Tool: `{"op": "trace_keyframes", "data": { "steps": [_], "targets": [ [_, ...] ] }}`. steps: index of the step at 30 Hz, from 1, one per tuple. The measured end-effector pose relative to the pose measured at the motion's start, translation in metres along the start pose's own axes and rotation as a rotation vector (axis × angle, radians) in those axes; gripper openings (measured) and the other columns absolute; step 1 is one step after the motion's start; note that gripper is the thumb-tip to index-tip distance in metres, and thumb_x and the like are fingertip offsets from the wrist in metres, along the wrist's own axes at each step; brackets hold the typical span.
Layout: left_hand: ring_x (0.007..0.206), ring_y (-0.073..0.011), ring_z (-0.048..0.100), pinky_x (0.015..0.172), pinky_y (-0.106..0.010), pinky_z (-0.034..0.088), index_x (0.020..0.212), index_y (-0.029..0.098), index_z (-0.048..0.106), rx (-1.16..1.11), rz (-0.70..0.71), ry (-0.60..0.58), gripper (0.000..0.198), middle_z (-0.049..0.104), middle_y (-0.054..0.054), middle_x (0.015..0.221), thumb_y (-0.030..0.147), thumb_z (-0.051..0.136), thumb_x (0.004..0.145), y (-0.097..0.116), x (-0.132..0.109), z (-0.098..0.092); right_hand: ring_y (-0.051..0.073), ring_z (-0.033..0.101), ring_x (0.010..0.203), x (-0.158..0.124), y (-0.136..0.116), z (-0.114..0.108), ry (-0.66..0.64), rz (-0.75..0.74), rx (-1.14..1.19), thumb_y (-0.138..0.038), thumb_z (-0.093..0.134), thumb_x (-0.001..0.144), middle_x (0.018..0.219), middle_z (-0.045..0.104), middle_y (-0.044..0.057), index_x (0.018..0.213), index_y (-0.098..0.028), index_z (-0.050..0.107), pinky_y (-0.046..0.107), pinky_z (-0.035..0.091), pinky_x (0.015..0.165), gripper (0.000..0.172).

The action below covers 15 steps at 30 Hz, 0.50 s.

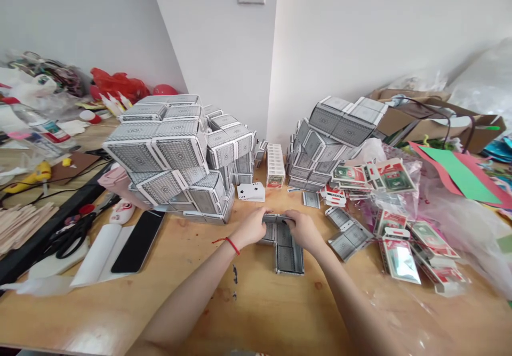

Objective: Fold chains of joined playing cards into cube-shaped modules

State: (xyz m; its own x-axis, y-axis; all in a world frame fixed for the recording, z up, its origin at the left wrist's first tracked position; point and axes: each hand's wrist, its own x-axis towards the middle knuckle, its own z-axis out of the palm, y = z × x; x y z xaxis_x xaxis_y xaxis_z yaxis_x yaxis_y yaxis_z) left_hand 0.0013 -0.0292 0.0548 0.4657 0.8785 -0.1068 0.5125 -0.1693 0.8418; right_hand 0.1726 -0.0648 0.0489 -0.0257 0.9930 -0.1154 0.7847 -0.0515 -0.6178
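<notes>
An L-shaped piece built from grey-backed playing cards (pixel 288 257) lies on the wooden table in front of me. My left hand (pixel 255 227), below a red string bracelet (pixel 231 245), closes on its far left corner. At the far right side, my right hand (pixel 303 229) grips the same piece with fingers curled over the edge. Behind my hands lies a small stack of face-up cards (pixel 251 192), with a spade card on top. A row of upright card boxes (pixel 275 165) stands just beyond. Right of my hands rests another joined card piece (pixel 349 236).
Tall card-block structures stand at back left (pixel 176 143) and back right (pixel 340 124). Red-green card boxes (pixel 400 255) and plastic wrap lie right. A black phone (pixel 138 241), scissors (pixel 78 232), yellow glue gun (pixel 32 177) and wooden sticks (pixel 26 223) lie left. A wall is behind.
</notes>
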Motion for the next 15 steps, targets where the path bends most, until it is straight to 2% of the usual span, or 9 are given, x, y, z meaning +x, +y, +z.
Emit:
{"op": "trace_keyframes", "data": {
  "steps": [1, 4, 9, 12, 15],
  "targets": [
    [0.106, -0.0203, 0.057, 0.099, -0.033, 0.038, 0.098, 0.013, 0.06, -0.094, -0.041, 0.047, 0.046, 0.064, -0.009, 0.107, -0.006, 0.042, 0.061, -0.003, 0.002, 0.004, 0.018, 0.061, 0.086, 0.001, 0.003, 0.002, 0.001, -0.02, 0.049, -0.007, 0.042, 0.074, 0.089, 0.068, 0.007, 0.082, -0.018, 0.064, 0.024, 0.041, 0.074, 0.025],
    [0.094, -0.0166, 0.06, 0.091, -0.03, 0.044, 0.088, 0.013, 0.06, -0.179, -0.094, 0.121, 0.041, 0.065, -0.008, 0.097, -0.007, 0.034, 0.062, -0.011, 0.008, 0.014, 0.017, 0.061, 0.077, 0.005, 0.011, 0.008, 0.004, -0.06, 0.175, -0.005, 0.04, 0.067, 0.079, 0.067, 0.004, 0.075, -0.017, 0.061, 0.023, 0.043, 0.07, 0.025],
    [0.078, -0.0139, 0.059, 0.075, -0.026, 0.047, 0.079, 0.014, 0.058, -0.245, -0.103, 0.119, 0.034, 0.063, -0.004, 0.08, -0.003, 0.033, 0.065, -0.013, 0.013, 0.02, 0.016, 0.058, 0.067, 0.009, 0.018, 0.014, 0.016, -0.106, 0.3, -0.007, 0.038, 0.061, 0.065, 0.06, 0.0, 0.066, -0.018, 0.054, 0.023, 0.042, 0.063, 0.02],
    [0.076, -0.0134, 0.057, 0.074, -0.025, 0.045, 0.077, 0.015, 0.057, -0.265, -0.099, 0.112, 0.032, 0.06, -0.003, 0.077, -0.003, 0.033, 0.065, -0.01, 0.012, 0.022, 0.017, 0.057, 0.071, 0.01, 0.014, 0.017, 0.036, -0.111, 0.327, -0.008, 0.041, 0.061, 0.068, 0.061, 0.001, 0.068, -0.018, 0.056, 0.025, 0.042, 0.067, 0.019],
    [0.082, -0.0142, 0.056, 0.08, -0.027, 0.044, 0.077, 0.015, 0.056, -0.279, -0.09, 0.12, 0.033, 0.06, -0.003, 0.081, -0.004, 0.033, 0.062, -0.009, 0.01, 0.022, 0.018, 0.057, 0.074, 0.011, 0.01, 0.018, 0.065, -0.094, 0.331, -0.01, 0.045, 0.065, 0.072, 0.063, 0.002, 0.073, -0.018, 0.057, 0.027, 0.042, 0.07, 0.016]
  ]
}}
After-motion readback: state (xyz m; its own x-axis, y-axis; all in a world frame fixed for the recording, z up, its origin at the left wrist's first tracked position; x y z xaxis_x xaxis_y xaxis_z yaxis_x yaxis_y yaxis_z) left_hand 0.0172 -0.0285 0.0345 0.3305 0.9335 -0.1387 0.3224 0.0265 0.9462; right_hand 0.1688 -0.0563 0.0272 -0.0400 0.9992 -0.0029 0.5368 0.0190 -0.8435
